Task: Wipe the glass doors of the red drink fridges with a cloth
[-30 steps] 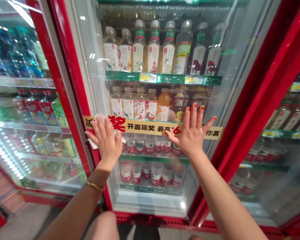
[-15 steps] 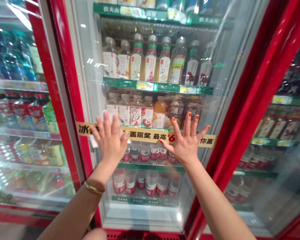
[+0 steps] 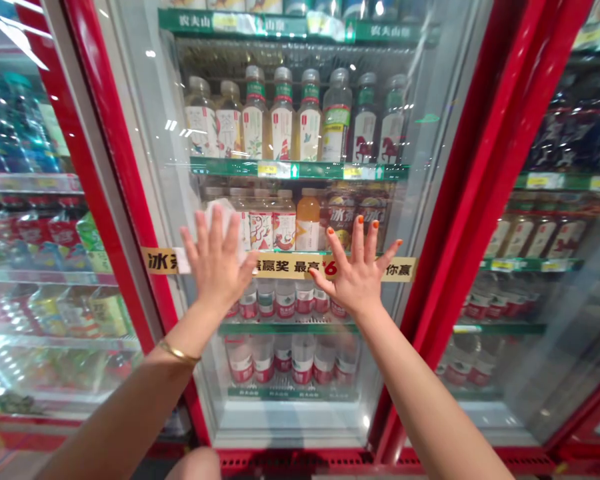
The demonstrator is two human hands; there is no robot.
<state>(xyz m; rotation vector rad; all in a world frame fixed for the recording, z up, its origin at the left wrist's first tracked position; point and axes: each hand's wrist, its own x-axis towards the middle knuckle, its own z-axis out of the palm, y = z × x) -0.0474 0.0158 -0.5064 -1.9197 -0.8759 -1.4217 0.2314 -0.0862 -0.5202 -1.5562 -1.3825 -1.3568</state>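
My left hand (image 3: pixel 215 263) lies flat with fingers spread on a white tissue (image 3: pixel 225 203), pressing it to the glass door (image 3: pixel 290 420) of a drinks fridge. Part of the tissue sticks out above and beside the fingers. A gold bangle (image 3: pixel 180 353) circles that wrist. My right hand (image 3: pixel 355 277), its nails orange, is spread against the glass with nothing in it. Both hands overlap a yellow banner strip (image 3: pixel 280 267) with black and red lettering that runs across the door; they hide parts of it.
Bottles (image 3: pixel 283 123) stand on green-edged shelves (image 3: pixel 300 170) behind the glass. Red door frames (image 3: pixel 455 220) flank the door. Neighbouring fridges hold red-labelled bottles (image 3: pixel 67 223) at left and more drinks (image 3: pixel 535 237) at right. A knee (image 3: pixel 195 463) shows at the bottom.
My left hand has slid up and a little right along the banner, carrying the tissue with it. The right hand stays in nearly the same spot on the glass. The camera view has shifted.
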